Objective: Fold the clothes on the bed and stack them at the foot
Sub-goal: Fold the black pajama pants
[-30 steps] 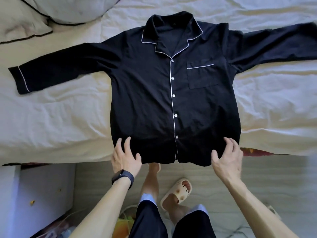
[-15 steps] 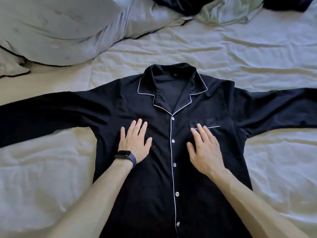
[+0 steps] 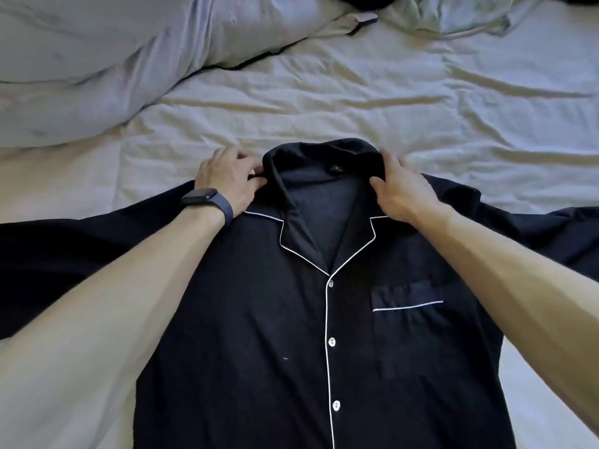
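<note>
both hands on the shirt (image 3: 259, 319) collar (image 3: 324, 149)

left hand (image 3: 227, 183), with a dark watch (image 3: 207, 202) on its wrist, sits at the left end of the collar. its fingers are curled and pinch the cloth where the collar meets the shoulder. right hand (image 3: 402, 192) holds the right end of the collar: the thumb lies on top of the fold and the fingers wrap over the far edge, so their tips are hidden. both forearms reach in from the near edge, across the shirt's body.

the shirt is dark with white piping. it lies front up on the sheet (image 3: 356, 102), buttoned, with the collar at the far end and the hem out of view at the near edge. its left sleeve (image 3: 48, 254) runs out to the left edge. white buttons (image 3: 331, 341) go down the middle, a chest pocket (image 3: 406, 293) with a white trim line sits right of them, and the right sleeve (image 3: 551, 228) stretches off to the right edge.

on the far side of the bed, a big pale pillow (image 3: 97, 59) fills the far left corner. right of it, at the far edge, a dark cloth (image 3: 363, 0) is only partly in view, and a crumpled pale green cloth (image 3: 453, 14) lies just beside that, toward the far right.
</note>
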The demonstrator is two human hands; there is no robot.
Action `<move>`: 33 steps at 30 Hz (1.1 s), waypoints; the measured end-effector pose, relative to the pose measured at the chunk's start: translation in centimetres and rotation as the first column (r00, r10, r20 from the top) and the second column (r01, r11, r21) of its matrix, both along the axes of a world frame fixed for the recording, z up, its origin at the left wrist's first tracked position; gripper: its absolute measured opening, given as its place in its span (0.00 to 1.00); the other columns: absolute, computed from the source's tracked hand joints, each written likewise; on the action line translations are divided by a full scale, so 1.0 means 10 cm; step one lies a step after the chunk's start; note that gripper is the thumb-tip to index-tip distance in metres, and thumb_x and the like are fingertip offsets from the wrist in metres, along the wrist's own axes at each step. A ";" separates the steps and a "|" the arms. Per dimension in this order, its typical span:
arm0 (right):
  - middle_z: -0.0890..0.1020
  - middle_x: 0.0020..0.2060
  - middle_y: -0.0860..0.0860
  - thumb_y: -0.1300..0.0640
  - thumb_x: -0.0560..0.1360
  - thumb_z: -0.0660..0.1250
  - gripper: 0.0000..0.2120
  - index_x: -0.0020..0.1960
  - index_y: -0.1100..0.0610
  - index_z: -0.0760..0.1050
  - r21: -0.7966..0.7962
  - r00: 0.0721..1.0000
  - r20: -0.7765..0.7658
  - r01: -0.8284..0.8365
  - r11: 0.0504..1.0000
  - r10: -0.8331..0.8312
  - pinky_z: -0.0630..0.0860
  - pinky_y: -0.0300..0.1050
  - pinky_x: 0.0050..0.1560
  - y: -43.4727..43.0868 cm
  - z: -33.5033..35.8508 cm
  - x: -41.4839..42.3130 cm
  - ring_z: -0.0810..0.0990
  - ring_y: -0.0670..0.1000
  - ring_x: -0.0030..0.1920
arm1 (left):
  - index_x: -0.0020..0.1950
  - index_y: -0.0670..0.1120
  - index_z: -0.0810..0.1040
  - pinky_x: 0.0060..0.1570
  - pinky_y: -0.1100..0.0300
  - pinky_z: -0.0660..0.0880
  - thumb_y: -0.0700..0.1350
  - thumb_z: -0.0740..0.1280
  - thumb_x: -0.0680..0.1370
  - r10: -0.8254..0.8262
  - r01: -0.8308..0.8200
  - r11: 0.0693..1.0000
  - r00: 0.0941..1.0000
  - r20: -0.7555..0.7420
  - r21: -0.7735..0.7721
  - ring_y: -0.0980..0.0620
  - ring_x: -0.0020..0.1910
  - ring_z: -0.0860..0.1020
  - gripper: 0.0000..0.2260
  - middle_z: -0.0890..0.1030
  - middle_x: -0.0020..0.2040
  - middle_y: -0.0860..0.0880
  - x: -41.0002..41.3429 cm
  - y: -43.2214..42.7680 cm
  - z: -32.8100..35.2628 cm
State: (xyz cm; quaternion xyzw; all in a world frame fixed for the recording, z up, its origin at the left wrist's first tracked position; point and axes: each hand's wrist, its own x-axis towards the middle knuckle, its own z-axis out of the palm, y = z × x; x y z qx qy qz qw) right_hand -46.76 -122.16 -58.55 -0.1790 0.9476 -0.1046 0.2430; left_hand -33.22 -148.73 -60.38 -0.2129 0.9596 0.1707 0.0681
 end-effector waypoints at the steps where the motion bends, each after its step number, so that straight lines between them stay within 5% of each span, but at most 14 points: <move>1: 0.70 0.72 0.58 0.50 0.85 0.57 0.21 0.76 0.55 0.62 0.020 1.000 -0.014 0.020 1.000 -0.019 0.69 0.56 0.57 -0.03 -0.02 -0.05 0.72 0.65 0.68 | 0.60 0.52 0.81 0.61 0.51 0.66 0.54 0.67 0.80 0.040 -0.040 0.999 0.999 -0.035 0.023 0.44 0.64 0.71 0.12 0.76 0.61 0.48 -0.06 0.01 -0.01; 4: 0.74 0.65 0.57 0.49 0.85 0.57 0.15 0.67 0.55 0.69 -0.098 0.981 -0.099 0.157 0.983 -0.167 0.68 0.55 0.54 -0.10 -0.03 -0.18 0.74 0.64 0.64 | 0.60 0.49 0.80 0.58 0.49 0.68 0.54 0.65 0.81 0.153 -0.150 0.988 0.985 -0.083 0.045 0.40 0.61 0.74 0.12 0.77 0.59 0.44 -0.23 -0.02 0.00; 8: 0.70 0.71 0.55 0.49 0.84 0.59 0.21 0.75 0.53 0.64 -0.207 0.978 -0.082 0.171 0.963 -0.191 0.68 0.55 0.63 -0.07 -0.09 -0.18 0.71 0.61 0.69 | 0.67 0.49 0.74 0.63 0.45 0.66 0.53 0.65 0.79 0.098 -0.099 0.988 0.995 -0.019 -0.117 0.39 0.66 0.71 0.17 0.75 0.65 0.42 -0.28 0.01 -0.09; 10: 0.66 0.74 0.54 0.49 0.83 0.61 0.27 0.80 0.53 0.60 -0.286 0.975 -0.131 0.134 0.949 -0.178 0.68 0.54 0.68 0.05 -0.09 0.09 0.69 0.59 0.71 | 0.75 0.49 0.66 0.71 0.41 0.59 0.53 0.64 0.78 0.109 -0.123 0.979 0.990 -0.089 -0.161 0.40 0.73 0.65 0.26 0.68 0.74 0.43 -0.07 0.21 -0.14; 14: 0.67 0.77 0.55 0.48 0.81 0.64 0.28 0.78 0.57 0.67 -0.294 0.918 -0.396 -0.101 0.950 -0.025 0.65 0.55 0.73 0.58 -0.06 1.27 0.66 0.58 0.76 | 0.81 0.51 0.58 0.75 0.35 0.51 0.55 0.60 0.80 0.087 -0.108 0.989 0.976 -0.200 -0.097 0.43 0.80 0.56 0.30 0.56 0.82 0.45 0.91 1.07 -0.18; 19: 0.55 0.83 0.52 0.38 0.80 0.58 0.32 0.81 0.47 0.60 -0.062 0.928 -0.212 -0.327 0.943 0.307 0.52 0.66 0.78 1.65 -0.19 2.78 0.51 0.54 0.83 | 0.82 0.56 0.54 0.75 0.33 0.52 0.60 0.55 0.80 0.094 -0.093 0.996 0.991 0.099 -0.014 0.47 0.81 0.50 0.31 0.51 0.83 0.49 2.62 2.43 -0.11; 26: 0.55 0.82 0.55 0.39 0.78 0.62 0.34 0.81 0.45 0.61 0.033 0.921 -0.149 -0.359 0.933 0.360 0.50 0.68 0.78 3.06 -0.07 3.35 0.51 0.58 0.82 | 0.80 0.54 0.61 0.73 0.32 0.54 0.61 0.55 0.78 0.316 -0.326 0.945 0.885 0.342 -0.030 0.42 0.80 0.55 0.30 0.56 0.82 0.45 3.84 3.52 0.34; 33: 0.57 0.80 0.57 0.49 0.77 0.70 0.32 0.78 0.51 0.64 -0.121 0.999 -0.042 0.027 0.992 -0.032 0.57 0.63 0.76 3.48 0.28 3.70 0.57 0.60 0.80 | 0.78 0.51 0.66 0.72 0.35 0.62 0.54 0.68 0.78 0.449 -0.471 0.882 0.845 0.290 0.007 0.39 0.74 0.66 0.29 0.63 0.78 0.43 3.93 3.97 0.52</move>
